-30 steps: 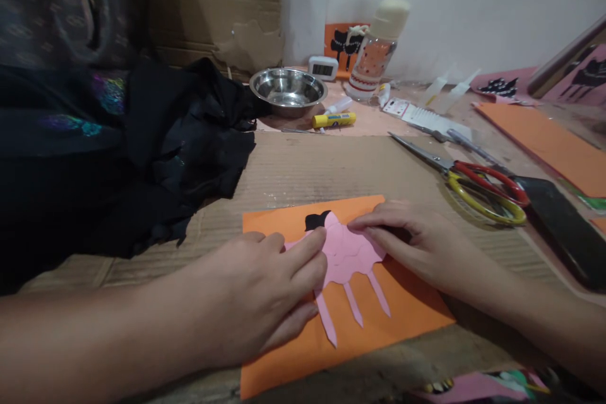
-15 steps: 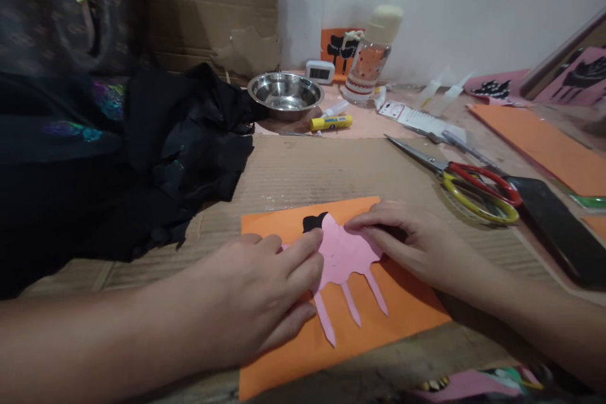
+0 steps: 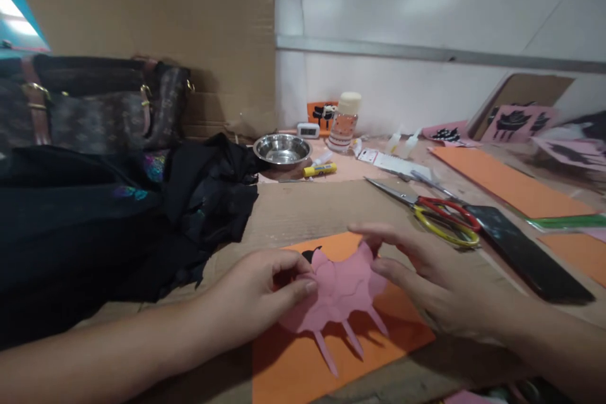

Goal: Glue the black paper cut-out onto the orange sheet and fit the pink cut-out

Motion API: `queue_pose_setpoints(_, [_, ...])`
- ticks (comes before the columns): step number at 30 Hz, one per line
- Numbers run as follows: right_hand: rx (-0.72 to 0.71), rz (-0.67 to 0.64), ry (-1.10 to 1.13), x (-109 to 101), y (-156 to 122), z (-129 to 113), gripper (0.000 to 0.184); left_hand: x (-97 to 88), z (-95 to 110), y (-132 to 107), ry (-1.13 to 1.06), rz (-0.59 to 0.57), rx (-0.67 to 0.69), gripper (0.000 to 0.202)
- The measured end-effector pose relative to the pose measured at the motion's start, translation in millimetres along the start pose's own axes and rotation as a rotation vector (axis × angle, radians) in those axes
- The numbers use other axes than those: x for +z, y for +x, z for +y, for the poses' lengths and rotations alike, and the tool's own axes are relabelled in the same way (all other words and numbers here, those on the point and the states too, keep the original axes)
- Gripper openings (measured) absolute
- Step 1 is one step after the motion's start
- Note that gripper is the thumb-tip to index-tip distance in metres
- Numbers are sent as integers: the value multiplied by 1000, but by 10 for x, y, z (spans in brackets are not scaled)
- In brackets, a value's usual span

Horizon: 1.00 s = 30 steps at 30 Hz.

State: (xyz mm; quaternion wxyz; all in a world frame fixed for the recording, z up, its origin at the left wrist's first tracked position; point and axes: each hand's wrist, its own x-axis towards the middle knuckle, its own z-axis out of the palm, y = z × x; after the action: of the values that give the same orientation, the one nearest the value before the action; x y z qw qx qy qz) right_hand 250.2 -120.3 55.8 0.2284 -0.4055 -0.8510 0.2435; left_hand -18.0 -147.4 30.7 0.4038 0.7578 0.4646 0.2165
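A pink paper cut-out (image 3: 341, 293) with three thin strips hanging from it is lifted a little above an orange sheet (image 3: 303, 363) that lies on corrugated cardboard. My left hand (image 3: 258, 297) pinches the cut-out's left edge between thumb and fingers. My right hand (image 3: 428, 281) holds its right edge, fingers partly spread and blurred. A small black paper shape (image 3: 310, 255) peeks out on the orange sheet behind the cut-out.
Red-and-yellow scissors (image 3: 438, 218) and a black phone (image 3: 523, 252) lie to the right. Behind are a steel bowl (image 3: 281, 149), a yellow glue stick (image 3: 320, 169), a bottle (image 3: 343, 121) and more orange sheets (image 3: 506, 180). Black cloth (image 3: 118, 227) and a handbag (image 3: 95, 104) fill the left.
Both hands pressed the pink cut-out flat on the orange sheet; now they have lifted it off the sheet. The camera has tilted up, showing more of the wall and the bag.
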Motion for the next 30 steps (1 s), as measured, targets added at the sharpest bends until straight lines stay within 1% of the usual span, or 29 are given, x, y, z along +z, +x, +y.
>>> queue_pose_setpoints(1, [61, -16, -27, 3, 15, 75, 47, 17, -12, 5, -6, 15, 7, 20])
queue_pose_setpoints(2, [90, -54, -60, 4, 29, 166, 60, 33, -25, 9, -10, 15, 20, 19])
queue_pose_setpoints(4, [136, -135, -193, 4, 42, 354, 91, 68, -48, 7, -10, -32, 53, 20])
queue_pose_setpoints(5, [151, -187, -252, 7, 37, 432, 103, 87, -57, 2, -1, -66, 71, 20])
queue_pose_setpoints(7, [188, -256, -329, 22, 8, 519, 118, 123, -68, -13, 36, -124, 109, 19])
queue_pose_setpoints(8, [198, -274, -348, 31, -7, 528, 121, 139, -71, -21, 60, -136, 125, 19])
queue_pose_setpoints(9, [203, -283, -359, 40, -18, 516, 120, 154, -73, -29, 86, -140, 142, 18])
queue_pose_setpoints(14, [183, -298, -357, 52, 28, 395, 105, 208, -71, -55, 155, -118, 184, 18])
queue_pose_setpoints(16, [181, -282, -277, 63, 52, 395, 103, 228, -66, -65, 155, -117, 187, 18])
queue_pose_setpoints(18, [198, -238, -152, 93, 56, 414, 99, 247, -61, -81, 155, -126, 197, 17])
queue_pose_setpoints(19, [212, -210, -97, 114, 55, 421, 92, 255, -57, -92, 155, -130, 206, 17])
queue_pose_setpoints(20, [227, -179, -56, 134, 56, 424, 82, 261, -51, -104, 157, -130, 215, 18])
queue_pose_setpoints(23, [260, -86, -9, 154, 98, 405, 39, 264, -13, -156, 170, -89, 246, 21])
queue_pose_setpoints(24, [265, -53, 5, 135, 129, 395, 31, 261, 6, -177, 174, -71, 264, 20])
queue_pose_setpoints(26, [273, 9, 37, 57, 216, 382, 27, 255, 48, -219, 174, -44, 306, 17])
queue_pose_setpoints(28, [294, 62, 55, -53, 329, 394, 31, 253, 79, -242, 147, -39, 332, 14])
queue_pose_setpoints(30, [324, 118, 44, -150, 463, 444, 32, 253, 84, -228, 92, -42, 294, 14])
